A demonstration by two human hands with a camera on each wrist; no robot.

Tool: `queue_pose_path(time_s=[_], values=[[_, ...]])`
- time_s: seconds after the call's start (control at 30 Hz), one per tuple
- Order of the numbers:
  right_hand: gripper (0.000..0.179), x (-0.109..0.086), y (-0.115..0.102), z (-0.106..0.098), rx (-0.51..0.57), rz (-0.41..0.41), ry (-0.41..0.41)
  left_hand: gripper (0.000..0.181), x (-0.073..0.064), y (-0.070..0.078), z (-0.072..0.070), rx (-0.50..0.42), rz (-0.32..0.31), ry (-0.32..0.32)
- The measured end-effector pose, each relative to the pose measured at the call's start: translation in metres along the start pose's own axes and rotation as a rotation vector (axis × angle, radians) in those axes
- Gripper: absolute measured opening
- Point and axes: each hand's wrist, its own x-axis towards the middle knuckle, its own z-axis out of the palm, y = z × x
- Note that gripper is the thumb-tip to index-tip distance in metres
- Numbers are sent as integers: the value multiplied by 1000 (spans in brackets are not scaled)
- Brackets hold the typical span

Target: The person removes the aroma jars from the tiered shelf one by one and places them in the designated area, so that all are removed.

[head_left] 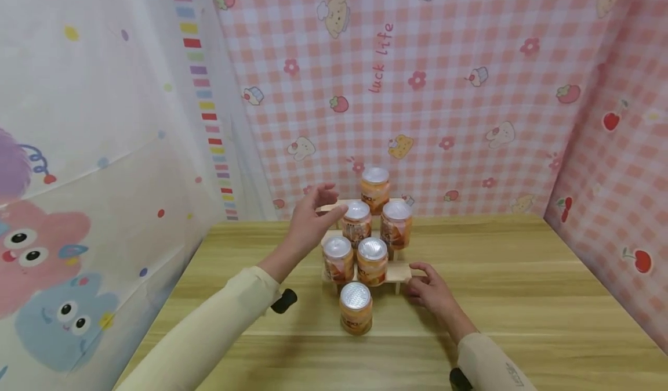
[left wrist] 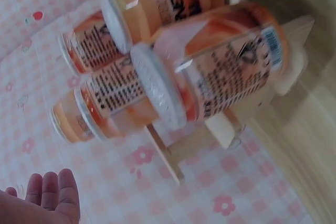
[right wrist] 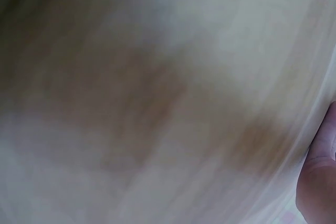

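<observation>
A stepped wooden stand (head_left: 399, 273) carries several orange cans with silver lids. One can (head_left: 375, 189) is on the top step, two are on the middle step, and two are on the lowest. Another can (head_left: 356, 310) stands on the table in front. My left hand (head_left: 311, 220) hovers beside the left middle can (head_left: 357, 224), its fingers loosely bent and holding nothing; in the left wrist view its fingers (left wrist: 51, 190) are apart from the cans. At the right end of the lowest step, my right hand (head_left: 433, 297) has bent fingers against the board; whether they pinch it is unclear.
The wood-grain table (head_left: 501, 298) extends on both sides of the stand. Behind it hangs a pink checked cloth (head_left: 443, 112), with a white patterned cloth (head_left: 104, 118) on the left. The right wrist view is mostly blurred.
</observation>
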Motion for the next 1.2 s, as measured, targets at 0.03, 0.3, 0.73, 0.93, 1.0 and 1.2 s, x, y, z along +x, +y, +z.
queue_pose_path(time_s=[0.03,0.3,0.73,0.93,1.0,1.2], values=[[45,0,0,0,-2,-1,-3,49,4,0,0,4,-3,6],[43,0,2,-4,8,-5,8,57,39,5,5,30,-16,34],[42,0,3,-6,6,-9,10,76,100,0,24,104,-153,-133],[40,0,4,-4,9,-10,19,79,111,-11,39,164,-200,-216],[39,0,3,-2,12,-13,27,79,113,-14,43,188,-199,-234],[39,2,3,-1,21,-25,44,61,115,-20,51,209,-181,-311]])
